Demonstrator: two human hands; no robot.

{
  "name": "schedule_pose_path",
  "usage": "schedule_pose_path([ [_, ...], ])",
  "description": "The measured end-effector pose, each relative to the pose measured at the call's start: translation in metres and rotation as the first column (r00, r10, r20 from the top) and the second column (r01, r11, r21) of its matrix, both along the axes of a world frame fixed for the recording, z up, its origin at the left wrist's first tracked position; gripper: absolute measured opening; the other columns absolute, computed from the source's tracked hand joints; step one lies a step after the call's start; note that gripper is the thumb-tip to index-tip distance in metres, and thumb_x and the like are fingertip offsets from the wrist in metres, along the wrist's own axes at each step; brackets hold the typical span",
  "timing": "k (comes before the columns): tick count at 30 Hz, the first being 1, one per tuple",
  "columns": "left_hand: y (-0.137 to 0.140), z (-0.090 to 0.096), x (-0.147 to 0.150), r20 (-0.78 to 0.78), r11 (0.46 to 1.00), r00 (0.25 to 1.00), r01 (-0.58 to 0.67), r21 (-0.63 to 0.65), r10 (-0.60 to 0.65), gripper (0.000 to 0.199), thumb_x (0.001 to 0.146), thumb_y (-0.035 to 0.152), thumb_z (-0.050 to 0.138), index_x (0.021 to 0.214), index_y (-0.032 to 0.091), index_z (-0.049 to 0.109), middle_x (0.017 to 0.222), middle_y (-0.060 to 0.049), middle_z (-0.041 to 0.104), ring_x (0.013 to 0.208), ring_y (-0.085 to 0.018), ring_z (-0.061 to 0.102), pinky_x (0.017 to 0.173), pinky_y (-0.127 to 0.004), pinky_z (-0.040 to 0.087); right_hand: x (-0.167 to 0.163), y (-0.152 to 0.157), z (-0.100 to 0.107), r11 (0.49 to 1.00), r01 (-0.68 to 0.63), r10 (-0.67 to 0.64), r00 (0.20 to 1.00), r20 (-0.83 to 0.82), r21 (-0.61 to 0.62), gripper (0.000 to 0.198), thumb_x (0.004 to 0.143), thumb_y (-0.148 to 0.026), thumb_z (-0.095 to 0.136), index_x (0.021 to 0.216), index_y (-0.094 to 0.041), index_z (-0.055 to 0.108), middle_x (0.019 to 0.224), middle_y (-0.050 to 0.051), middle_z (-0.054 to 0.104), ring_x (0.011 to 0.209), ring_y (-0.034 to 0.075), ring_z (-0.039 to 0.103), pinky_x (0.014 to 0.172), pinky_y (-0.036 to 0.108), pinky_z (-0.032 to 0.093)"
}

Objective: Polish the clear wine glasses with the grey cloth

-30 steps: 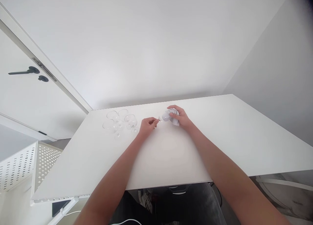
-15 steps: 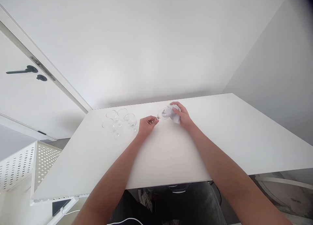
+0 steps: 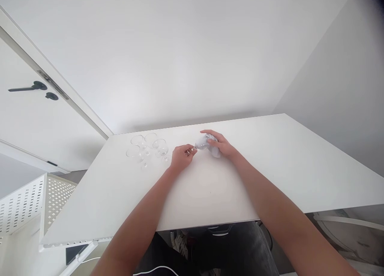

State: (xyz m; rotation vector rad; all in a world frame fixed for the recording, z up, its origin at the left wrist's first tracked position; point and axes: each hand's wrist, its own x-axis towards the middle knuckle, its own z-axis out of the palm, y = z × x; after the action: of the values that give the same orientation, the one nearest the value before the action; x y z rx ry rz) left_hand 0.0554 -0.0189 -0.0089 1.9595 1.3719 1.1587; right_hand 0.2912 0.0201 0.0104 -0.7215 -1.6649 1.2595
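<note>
Over the white table, a clear wine glass (image 3: 200, 144) lies tilted on its side between my hands, its bowl toward the right. My left hand (image 3: 183, 155) is closed around its stem. At the bowl's mouth, a pale cloth (image 3: 215, 149) is bunched in my right hand (image 3: 220, 142), the thumb pressed on it and the index finger stretched over the far side of the bowl. The glass's rim is hidden by cloth and fingers. Left of my left hand stand several more clear stemmed glasses (image 3: 162, 149), upright in a close group.
The white table (image 3: 240, 180) runs along a pale wall, its back edge near the glasses. A white perforated metal panel (image 3: 57, 198) adjoins the table's left end. A door with a dark handle (image 3: 27, 87) is at far left.
My left hand has shifted slightly right with the stem. The right hand and cloth have moved a little left and lower over the bowl, its index finger now straighter.
</note>
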Motion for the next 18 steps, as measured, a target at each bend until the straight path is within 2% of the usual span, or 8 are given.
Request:
schedule_pose_path([
  [6, -0.001, 0.009, -0.001, 0.250, 0.980, 0.967, 0.084, -0.181, -0.037, 0.024, 0.079, 0.040, 0.075, 0.077, 0.017, 0.076, 0.063, -0.001, 0.063, 0.056, -0.012, 0.049, 0.055, -0.026, 0.040, -0.001, 0.005, -0.007, 0.991, -0.053, 0.023, 0.974, -0.225, -0.127, 0.033, 0.082, -0.046, 0.078, 0.106, -0.026, 0.068, 0.093, 0.002, 0.061, 0.077, 0.017, 0.058, 0.067, 0.029, 0.046],
  [10, -0.002, 0.014, -0.002, 0.313, 0.959, 0.948, 0.142, -0.247, -0.060, 0.024, 0.081, 0.041, 0.073, 0.077, 0.017, 0.076, 0.062, -0.002, 0.062, 0.056, -0.012, 0.051, 0.054, -0.025, 0.041, -0.001, 0.010, -0.012, 0.995, 0.052, -0.074, 0.959, -0.272, -0.085, 0.035, 0.075, -0.042, 0.085, 0.100, -0.026, 0.067, 0.088, 0.000, 0.058, 0.071, 0.015, 0.054, 0.063, 0.028, 0.044],
  [13, -0.003, 0.016, -0.003, 0.328, 0.962, 0.944, 0.127, -0.241, -0.042, 0.028, 0.086, 0.039, 0.066, 0.071, 0.017, 0.075, 0.061, -0.002, 0.062, 0.052, -0.010, 0.045, 0.053, -0.025, 0.038, -0.002, 0.010, -0.012, 0.992, 0.122, -0.128, 0.960, -0.248, -0.039, 0.038, 0.074, -0.045, 0.086, 0.101, -0.026, 0.067, 0.088, 0.000, 0.057, 0.071, 0.015, 0.052, 0.063, 0.028, 0.044],
  [18, -0.003, 0.016, -0.003, 0.271, 0.981, 0.963, 0.036, -0.192, 0.017, 0.032, 0.088, 0.042, 0.063, 0.072, 0.017, 0.075, 0.061, -0.002, 0.062, 0.053, -0.011, 0.045, 0.053, -0.026, 0.038, -0.004, 0.003, -0.005, 0.999, 0.031, -0.030, 0.996, -0.083, 0.014, 0.044, 0.080, -0.052, 0.079, 0.115, -0.027, 0.067, 0.104, 0.005, 0.063, 0.082, 0.019, 0.058, 0.069, 0.032, 0.047],
])
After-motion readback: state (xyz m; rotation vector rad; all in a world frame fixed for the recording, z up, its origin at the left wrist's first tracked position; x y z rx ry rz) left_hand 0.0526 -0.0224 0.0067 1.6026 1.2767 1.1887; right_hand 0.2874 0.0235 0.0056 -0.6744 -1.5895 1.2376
